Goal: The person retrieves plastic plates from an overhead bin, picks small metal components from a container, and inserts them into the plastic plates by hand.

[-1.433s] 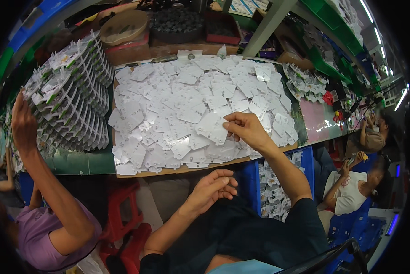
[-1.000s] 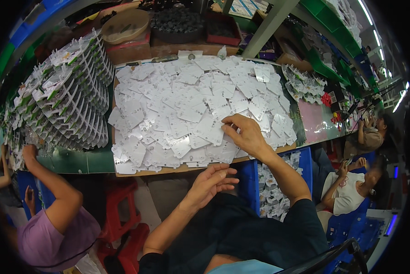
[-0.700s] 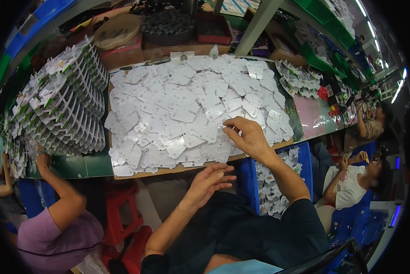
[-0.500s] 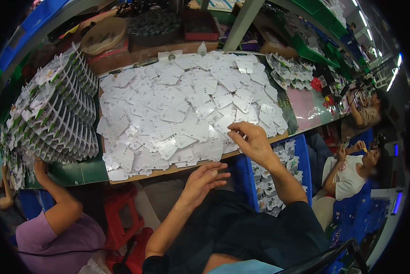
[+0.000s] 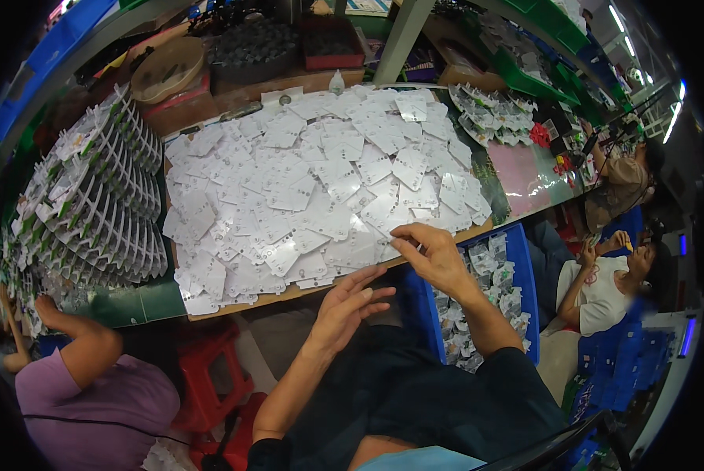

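Observation:
A thick layer of overlapping white cards [image 5: 289,192], with small grey round spots, covers the board in front of me. My right hand [image 5: 437,263] is over the near right edge of the layer. Its thumb and forefinger are bent together at the cards there; whatever is between the fingertips is too small to make out. My left hand [image 5: 350,308] hovers just off the near edge of the board [image 5: 309,289], left of the right hand. Its fingers are stretched out and slightly spread, with nothing visible in them.
A blue crate [image 5: 531,290] of small clear packs stands beside my right forearm. Tall stacks of packaged cards [image 5: 93,196] rise at the left, with more packs [image 5: 493,114] at the far right. Co-workers sit on both sides. A red stool [image 5: 211,377] stands at lower left.
My right hand has moved slightly nearer to me and its fingertips are lower on the cards. My left hand has barely moved, its fingers reaching slightly farther forward. The left co-worker's arm has shifted left.

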Motion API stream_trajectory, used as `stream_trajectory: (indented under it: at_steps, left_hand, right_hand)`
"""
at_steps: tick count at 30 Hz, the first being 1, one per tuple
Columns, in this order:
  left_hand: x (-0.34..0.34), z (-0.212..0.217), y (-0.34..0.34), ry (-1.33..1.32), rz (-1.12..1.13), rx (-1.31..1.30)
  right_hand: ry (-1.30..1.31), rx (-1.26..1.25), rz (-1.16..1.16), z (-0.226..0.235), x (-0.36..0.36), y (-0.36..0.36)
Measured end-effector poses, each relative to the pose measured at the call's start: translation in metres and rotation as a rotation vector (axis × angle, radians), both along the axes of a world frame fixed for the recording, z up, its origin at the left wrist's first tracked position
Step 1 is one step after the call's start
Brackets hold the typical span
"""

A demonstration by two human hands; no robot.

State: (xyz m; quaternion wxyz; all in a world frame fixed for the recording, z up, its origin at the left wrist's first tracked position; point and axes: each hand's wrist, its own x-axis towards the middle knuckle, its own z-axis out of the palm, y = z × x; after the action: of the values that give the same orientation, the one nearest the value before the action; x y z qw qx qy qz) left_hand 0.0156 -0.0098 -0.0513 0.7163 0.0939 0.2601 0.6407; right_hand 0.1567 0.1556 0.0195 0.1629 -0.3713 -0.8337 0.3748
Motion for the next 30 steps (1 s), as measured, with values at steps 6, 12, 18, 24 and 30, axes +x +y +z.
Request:
stream_trajectory:
  at_steps: [6, 12, 18, 24, 30]
  left_hand:
    - [0.001, 0.003, 0.011, 0.006, -0.006, 0.035]
    - [0.001, -0.006, 0.001, 0.04, -0.125, 0.071]
    - [0.003, 0.005, -0.015, 0.154, -0.197, 0.102]
    - [-0.005, 0.018, -0.034, 0.241, -0.256, 0.135]
    - [-0.018, 0.035, -0.046, 0.561, 0.003, 0.078]
  right_hand:
    - [0.055, -0.011, 0.049, -0.015, -0.011, -0.014]
    - [0.035, 0.019, 0.076, -0.003, -0.017, -0.017]
    - [0.003, 0.088, 0.149, 0.018, -0.026, -0.008]
    - [0.033, 0.216, 0.315, 0.049, -0.068, 0.011]
    - [-0.161, 0.339, 0.447, 0.021, -0.097, 0.007]
